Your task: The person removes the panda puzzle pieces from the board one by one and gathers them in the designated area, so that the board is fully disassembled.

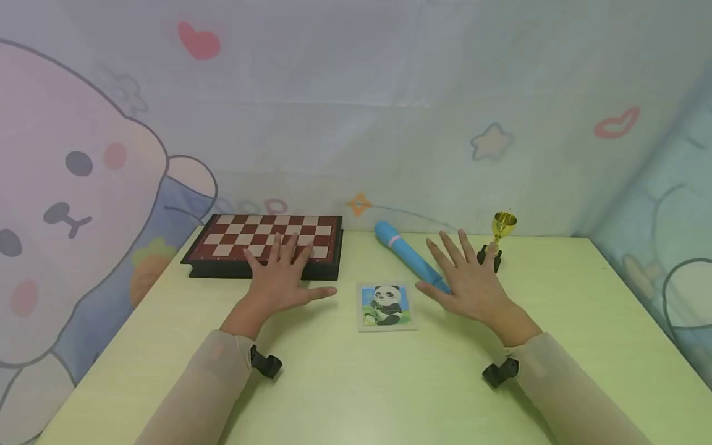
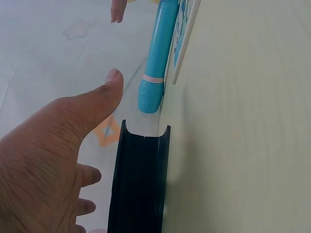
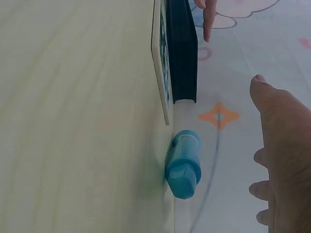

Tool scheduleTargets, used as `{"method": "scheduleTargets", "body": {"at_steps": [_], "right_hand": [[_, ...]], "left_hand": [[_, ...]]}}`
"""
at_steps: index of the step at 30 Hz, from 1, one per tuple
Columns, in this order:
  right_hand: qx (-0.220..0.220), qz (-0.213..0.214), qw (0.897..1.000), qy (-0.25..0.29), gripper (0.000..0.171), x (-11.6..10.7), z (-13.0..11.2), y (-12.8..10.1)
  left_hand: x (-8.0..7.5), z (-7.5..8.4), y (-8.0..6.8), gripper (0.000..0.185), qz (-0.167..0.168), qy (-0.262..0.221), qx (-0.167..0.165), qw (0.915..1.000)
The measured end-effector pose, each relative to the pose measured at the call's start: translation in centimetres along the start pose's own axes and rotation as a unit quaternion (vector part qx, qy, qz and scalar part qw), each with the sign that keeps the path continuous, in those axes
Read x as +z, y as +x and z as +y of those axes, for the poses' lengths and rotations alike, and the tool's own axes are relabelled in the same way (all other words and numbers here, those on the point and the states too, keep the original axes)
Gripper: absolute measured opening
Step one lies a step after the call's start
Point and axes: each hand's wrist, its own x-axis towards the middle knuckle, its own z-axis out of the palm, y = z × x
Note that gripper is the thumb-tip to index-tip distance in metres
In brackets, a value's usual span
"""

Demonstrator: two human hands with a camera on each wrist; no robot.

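Bare, spread left hand point(image 1: 280, 281) and right hand point(image 1: 471, 279) hold nothing beside one blue tube point(image 1: 410, 254).

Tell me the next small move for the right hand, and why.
Probably lower the right hand a little and curl its fingers round the blue tube. That hand hovers open with spread fingers right over the tube's near end and holds nothing, while the left hand is open at the chessboard, farther from the tube.
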Motion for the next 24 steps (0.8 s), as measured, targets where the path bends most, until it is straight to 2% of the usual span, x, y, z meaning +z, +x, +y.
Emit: {"method": "scheduleTargets", "body": {"at_steps": [9,12,15,17,18,20,22,24], "right_hand": [[-0.005,-0.002,1.0,0.003,0.09,0.1,-0.1,0.0],[-0.013,0.011,1.0,0.017,0.09,0.1,0.0,0.1],[-0.036,0.053,0.995,0.074,0.08,0.2,-0.2,0.3],[-0.057,0.067,0.986,0.139,0.069,0.1,-0.8,0.5],[-0.068,0.065,0.98,0.177,0.062,0.0,-1.3,0.6],[-0.084,0.041,0.965,0.244,0.051,-0.1,-2.6,1.0],[-0.091,0.001,0.955,0.281,0.044,-0.1,-4.0,1.5],[-0.101,-0.018,0.953,0.287,0.038,0.6,-5.3,2.3]], "left_hand": [[0.4,-0.1,0.1,0.121,-0.01,-0.003,0.001,0.9999],[-0.1,0.2,0.0,0.119,0.006,-0.007,0.01,0.9999],[-1.0,1.2,-0.5,0.105,0.05,-0.054,0.061,0.9954],[-1.6,2.3,-0.9,0.09,0.06,-0.112,0.111,0.9856],[-1.7,3.0,-1.0,0.082,0.053,-0.145,0.137,0.9784],[-1.5,4.3,-1.5,0.073,0.015,-0.204,0.176,0.963],[-0.5,5.3,-1.7,0.074,-0.034,-0.227,0.183,0.9559],[0.9,5.9,-1.6,0.081,-0.067,-0.233,0.183,0.9526]]}}
